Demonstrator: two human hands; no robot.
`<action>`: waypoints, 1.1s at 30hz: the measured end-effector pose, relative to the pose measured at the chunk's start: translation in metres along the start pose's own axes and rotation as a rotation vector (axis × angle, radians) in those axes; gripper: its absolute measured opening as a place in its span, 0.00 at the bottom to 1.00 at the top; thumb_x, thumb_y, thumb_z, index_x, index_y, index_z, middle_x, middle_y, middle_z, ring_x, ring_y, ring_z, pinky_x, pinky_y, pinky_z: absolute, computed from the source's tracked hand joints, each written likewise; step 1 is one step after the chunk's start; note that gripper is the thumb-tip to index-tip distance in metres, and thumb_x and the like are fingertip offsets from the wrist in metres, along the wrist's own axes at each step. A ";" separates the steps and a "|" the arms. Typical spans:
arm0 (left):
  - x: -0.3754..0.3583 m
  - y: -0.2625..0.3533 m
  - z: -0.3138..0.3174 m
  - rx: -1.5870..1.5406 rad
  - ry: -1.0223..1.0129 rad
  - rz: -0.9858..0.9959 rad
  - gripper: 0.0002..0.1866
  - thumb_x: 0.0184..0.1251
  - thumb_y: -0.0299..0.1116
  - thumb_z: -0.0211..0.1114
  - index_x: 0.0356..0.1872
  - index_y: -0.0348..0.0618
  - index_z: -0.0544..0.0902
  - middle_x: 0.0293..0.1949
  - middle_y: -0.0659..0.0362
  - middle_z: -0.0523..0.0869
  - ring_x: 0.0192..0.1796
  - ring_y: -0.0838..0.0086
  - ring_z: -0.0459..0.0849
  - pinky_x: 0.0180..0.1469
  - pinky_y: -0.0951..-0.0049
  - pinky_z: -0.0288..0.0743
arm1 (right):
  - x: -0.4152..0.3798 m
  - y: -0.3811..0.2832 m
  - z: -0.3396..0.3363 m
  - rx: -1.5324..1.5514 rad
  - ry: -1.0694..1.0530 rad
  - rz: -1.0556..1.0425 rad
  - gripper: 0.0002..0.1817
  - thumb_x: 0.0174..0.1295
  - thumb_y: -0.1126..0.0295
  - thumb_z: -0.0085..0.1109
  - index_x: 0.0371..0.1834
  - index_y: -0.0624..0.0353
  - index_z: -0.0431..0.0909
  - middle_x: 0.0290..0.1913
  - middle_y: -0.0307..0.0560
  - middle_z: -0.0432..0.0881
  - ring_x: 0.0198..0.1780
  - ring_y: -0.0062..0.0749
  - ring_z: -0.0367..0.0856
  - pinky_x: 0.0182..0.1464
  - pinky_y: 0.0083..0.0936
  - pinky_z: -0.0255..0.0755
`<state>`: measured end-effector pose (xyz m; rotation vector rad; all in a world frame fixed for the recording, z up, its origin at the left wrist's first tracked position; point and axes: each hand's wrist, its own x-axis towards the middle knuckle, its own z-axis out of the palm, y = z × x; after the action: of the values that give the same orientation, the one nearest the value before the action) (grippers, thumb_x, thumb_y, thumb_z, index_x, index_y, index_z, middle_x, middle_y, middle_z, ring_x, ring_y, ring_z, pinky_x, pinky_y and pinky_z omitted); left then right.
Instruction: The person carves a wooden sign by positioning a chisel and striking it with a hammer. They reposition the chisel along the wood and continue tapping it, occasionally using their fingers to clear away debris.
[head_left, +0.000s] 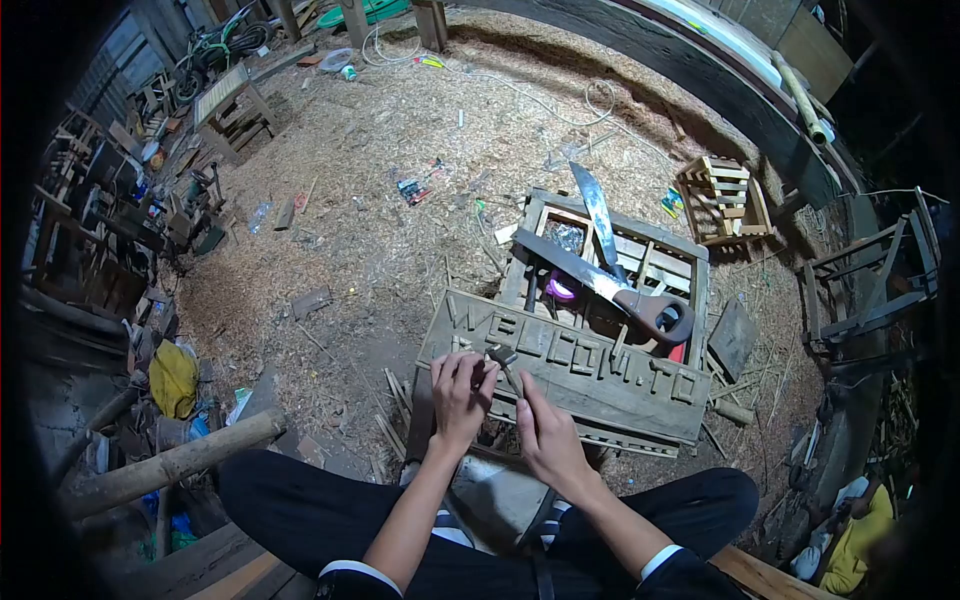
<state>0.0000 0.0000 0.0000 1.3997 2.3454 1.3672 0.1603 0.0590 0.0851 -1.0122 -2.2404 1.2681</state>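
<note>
A wooden board [600, 400] lies across my front, with raised letters made of short wooden strips that read roughly "WELCOM TO". My right hand [550, 440] grips the handle of a small hammer [503, 356], whose metal head is up beside my left fingertips, over the board. My left hand [461, 395] is above the board's left end, fingers bent and pinched together. Whatever sits between those fingertips is too small to make out.
Behind the board, a slatted wooden crate [700, 270] carries a handsaw [575, 265], a machete [597, 215] and a purple roll [561, 286]. Another crate [728, 200] holds wood pieces. A bamboo pole [180, 462] juts in at left. Shavings cover the ground [350, 220].
</note>
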 end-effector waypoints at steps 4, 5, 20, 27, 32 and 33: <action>0.011 -0.009 -0.002 0.076 0.040 0.032 0.17 0.58 0.23 0.77 0.47 0.43 0.82 0.46 0.53 0.86 0.53 0.51 0.81 0.60 0.51 0.73 | 0.009 0.000 0.007 -0.041 -0.088 0.084 0.25 0.84 0.67 0.51 0.80 0.63 0.68 0.32 0.72 0.83 0.36 0.68 0.86 0.43 0.52 0.77; 0.009 -0.008 -0.004 0.074 0.054 0.049 0.17 0.57 0.22 0.77 0.46 0.42 0.81 0.46 0.53 0.86 0.52 0.51 0.81 0.59 0.52 0.75 | 0.007 -0.001 0.008 -0.035 -0.054 0.051 0.25 0.84 0.67 0.51 0.79 0.64 0.69 0.31 0.71 0.83 0.34 0.69 0.85 0.41 0.52 0.77; 0.009 -0.014 -0.001 0.129 0.014 0.158 0.23 0.65 0.37 0.79 0.59 0.47 0.85 0.48 0.59 0.88 0.55 0.59 0.84 0.64 0.55 0.71 | 0.011 -0.004 -0.011 0.097 0.022 0.155 0.26 0.85 0.64 0.49 0.81 0.65 0.68 0.39 0.72 0.86 0.40 0.62 0.88 0.48 0.46 0.79; 0.006 0.003 -0.006 0.045 -0.066 -0.014 0.29 0.57 0.37 0.82 0.62 0.46 0.83 0.59 0.57 0.87 0.64 0.61 0.81 0.69 0.55 0.68 | 0.009 0.002 -0.011 0.103 0.037 0.147 0.26 0.85 0.64 0.51 0.81 0.64 0.68 0.41 0.73 0.86 0.42 0.62 0.89 0.49 0.45 0.79; 0.000 0.006 0.005 0.184 0.020 0.017 0.25 0.56 0.39 0.83 0.55 0.49 0.88 0.75 0.52 0.74 0.74 0.49 0.67 0.75 0.48 0.64 | 0.010 0.003 -0.011 0.109 0.037 0.153 0.25 0.85 0.64 0.51 0.79 0.64 0.70 0.44 0.73 0.87 0.45 0.63 0.90 0.51 0.45 0.80; 0.000 0.006 0.006 0.184 0.021 0.016 0.25 0.56 0.39 0.83 0.55 0.49 0.88 0.75 0.52 0.74 0.74 0.49 0.67 0.75 0.48 0.64 | 0.011 0.002 -0.011 0.110 0.011 0.193 0.25 0.85 0.64 0.52 0.79 0.64 0.71 0.45 0.73 0.88 0.46 0.63 0.90 0.52 0.45 0.80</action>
<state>0.0069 0.0052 0.0003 1.4593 2.5347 1.2018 0.1609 0.0741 0.0893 -1.2131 -2.0805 1.4443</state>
